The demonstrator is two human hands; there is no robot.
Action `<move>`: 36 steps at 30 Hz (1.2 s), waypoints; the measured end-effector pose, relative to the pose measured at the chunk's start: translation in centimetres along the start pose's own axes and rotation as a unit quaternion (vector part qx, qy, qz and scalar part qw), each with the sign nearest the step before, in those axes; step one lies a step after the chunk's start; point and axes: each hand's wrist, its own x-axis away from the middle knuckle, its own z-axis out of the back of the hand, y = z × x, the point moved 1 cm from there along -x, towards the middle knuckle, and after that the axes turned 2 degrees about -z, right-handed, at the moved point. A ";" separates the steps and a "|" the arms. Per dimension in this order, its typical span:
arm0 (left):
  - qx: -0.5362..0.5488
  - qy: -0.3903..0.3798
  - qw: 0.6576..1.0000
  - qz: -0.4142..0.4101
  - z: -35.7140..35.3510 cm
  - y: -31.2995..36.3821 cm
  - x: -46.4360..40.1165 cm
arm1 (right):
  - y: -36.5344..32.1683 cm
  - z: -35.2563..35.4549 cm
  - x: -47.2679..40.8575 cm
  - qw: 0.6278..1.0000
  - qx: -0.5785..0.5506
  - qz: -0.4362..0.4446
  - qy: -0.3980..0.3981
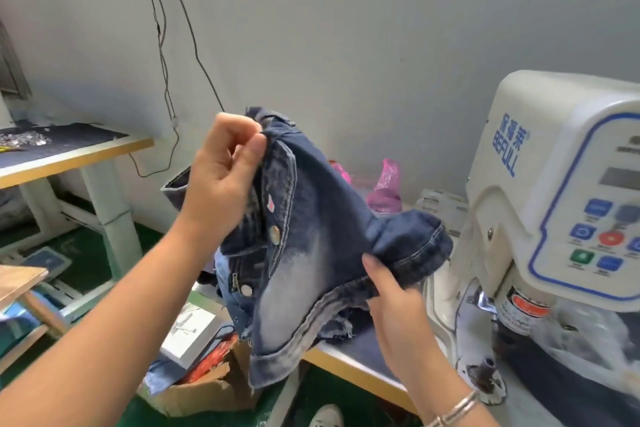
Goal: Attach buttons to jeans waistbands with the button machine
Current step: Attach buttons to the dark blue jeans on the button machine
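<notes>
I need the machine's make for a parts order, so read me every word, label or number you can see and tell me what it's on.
"BEFULL", blue letters running down the side of the button machine, beside a line of blue Chinese characters I cannot read for sure.
Captions under the machine's panel buttons: too small to read.
Red label on the machine's lower cylinder: blurred.
White boxes by the wall: print too blurred.
Tag on the jeans: no legible text.
</notes>
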 end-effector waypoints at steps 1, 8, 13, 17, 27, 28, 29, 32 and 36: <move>0.011 -0.032 0.999 0.020 -0.6 -1.5 -0.7 | 0.0 0.2 -0.4 0.999 0.020 -0.029 0.030; -0.257 -0.310 0.835 0.375 -1.1 -11.2 2.2 | 0.9 2.4 -2.8 0.989 -0.029 -0.144 0.024; -0.364 -0.174 0.856 0.324 0.0 -12.4 3.6 | 1.3 4.2 -2.3 0.984 -0.104 -0.135 0.049; -0.327 -0.133 0.894 0.277 0.8 -11.5 3.3 | 1.8 5.2 -1.3 0.986 0.054 -0.052 0.149; 0.029 -0.063 0.963 0.262 -3.2 -3.7 -0.5 | -1.0 -2.5 -1.6 0.788 0.590 0.177 0.014; 0.064 -0.084 0.957 0.272 -3.9 -3.2 -0.7 | -1.2 -3.5 -2.3 0.809 0.562 0.175 -0.003; 0.091 -0.117 0.950 0.274 -4.4 -2.7 -0.6 | -1.3 -4.3 -2.9 0.842 0.511 0.172 -0.010; 0.120 -0.215 0.930 0.274 -4.3 -2.6 -0.1 | -2.9 -4.7 -4.7 0.954 0.252 0.157 0.028; -0.040 -0.106 0.958 0.263 -0.6 -6.2 0.8 | -4.9 -2.7 -6.4 0.994 0.028 0.108 0.017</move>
